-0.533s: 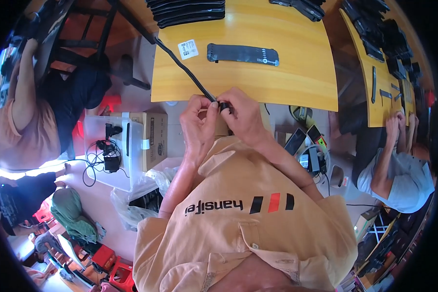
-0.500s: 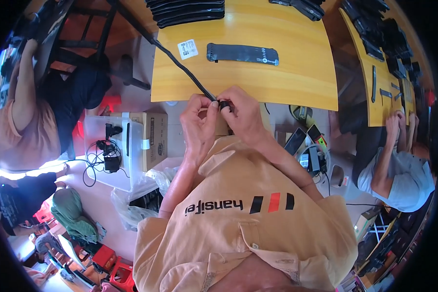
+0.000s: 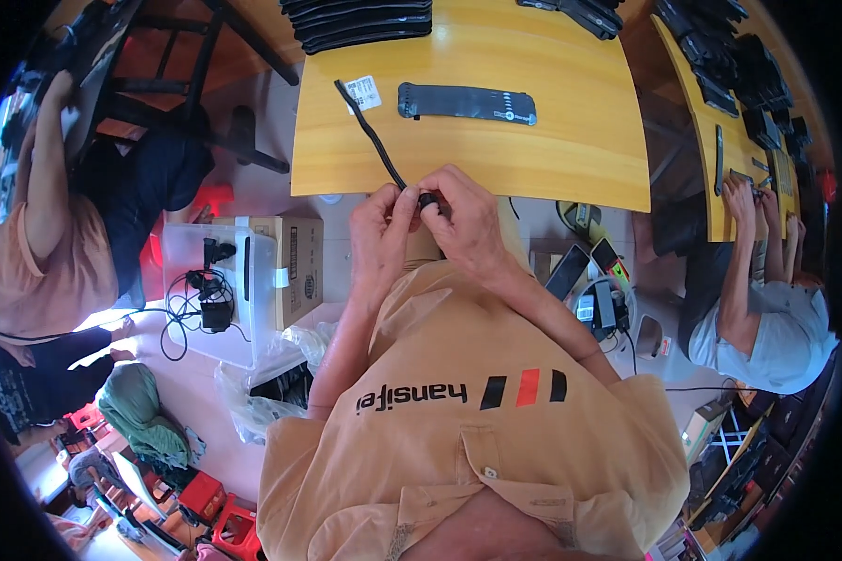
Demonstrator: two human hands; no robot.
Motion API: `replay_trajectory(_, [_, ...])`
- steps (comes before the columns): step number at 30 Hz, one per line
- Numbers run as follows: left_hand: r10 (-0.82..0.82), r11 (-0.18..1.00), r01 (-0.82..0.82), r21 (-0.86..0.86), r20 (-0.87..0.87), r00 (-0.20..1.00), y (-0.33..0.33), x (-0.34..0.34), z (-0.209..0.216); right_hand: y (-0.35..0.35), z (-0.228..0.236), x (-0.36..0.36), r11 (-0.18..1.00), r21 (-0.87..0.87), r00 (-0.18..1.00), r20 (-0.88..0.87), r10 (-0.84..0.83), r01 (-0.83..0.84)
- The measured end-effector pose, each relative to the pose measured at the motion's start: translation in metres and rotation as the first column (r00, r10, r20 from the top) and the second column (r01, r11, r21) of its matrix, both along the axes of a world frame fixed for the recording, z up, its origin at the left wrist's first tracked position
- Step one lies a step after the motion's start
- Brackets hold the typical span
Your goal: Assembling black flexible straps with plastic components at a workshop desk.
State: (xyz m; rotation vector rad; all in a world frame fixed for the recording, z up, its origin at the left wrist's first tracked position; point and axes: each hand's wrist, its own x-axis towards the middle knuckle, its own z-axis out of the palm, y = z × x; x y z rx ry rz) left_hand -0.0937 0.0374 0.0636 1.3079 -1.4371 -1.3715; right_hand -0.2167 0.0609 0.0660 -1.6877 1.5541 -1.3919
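Note:
A long, narrow black strip (image 3: 376, 140), like a strap or band, runs from my fingers up over the near part of the table. Its far end overlaps a small white printed card (image 3: 367, 91). My left hand (image 3: 380, 224) pinches the strip between thumb and fingers close to its near end. My right hand (image 3: 460, 213) grips a thicker dark bunch (image 3: 428, 200) at that end, which looks rolled, though fingers partly cover it. Both hands are together just off the table's front edge. Beyond them a flat dark grey strap (image 3: 466, 103) lies crosswise on the table.
The yellow wooden table (image 3: 571, 140) carries a stack of black straps (image 3: 360, 26) at the back. On my left stand a clear plastic bin (image 3: 253, 309) with cables and a cardboard box (image 3: 299, 266). Phones (image 3: 567, 271) are to my right. Other people work at both sides.
The strip's free length reaching away from my hands has become much shorter; its far end has come back onto the table by the card. My hands have barely shifted.

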Motion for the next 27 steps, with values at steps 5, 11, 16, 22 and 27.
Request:
replay_trajectory(5, [-0.021, 0.996, 0.022, -0.082, 0.015, 1.0, 0.001, -0.001, 0.007, 0.0, -0.006, 0.001, 0.992, 0.127, 0.991, 0.13, 0.004, -0.021])
replay_trajectory(11, [0.004, 0.996, -0.012, -0.09, -0.09, 0.996, 0.001, 0.002, 0.012, -0.005, -0.013, -0.001, 0.966, 0.19, 0.849, 0.526, 0.052, -0.176])
replay_trajectory(16, [-0.051, 0.998, 0.054, 0.013, -0.173, 0.984, -0.003, 0.009, 0.02, -0.008, 0.011, -0.021, 0.892, 0.225, 0.845, 0.473, 0.252, -0.392])
replay_trajectory(22, [-0.303, 0.948, 0.312, 0.06, -0.129, 0.944, 0.002, 0.027, 0.05, -0.001, 0.039, -0.032, 0.781, 0.156, 0.794, 0.195, 0.576, -0.605])
replay_trajectory(27, [-0.468, 0.87, 0.491, 0.053, -0.228, 0.854, 0.005, 0.031, 0.069, 0.008, 0.06, -0.039, 0.596, 0.196, 0.588, 0.557, 0.586, -0.779])
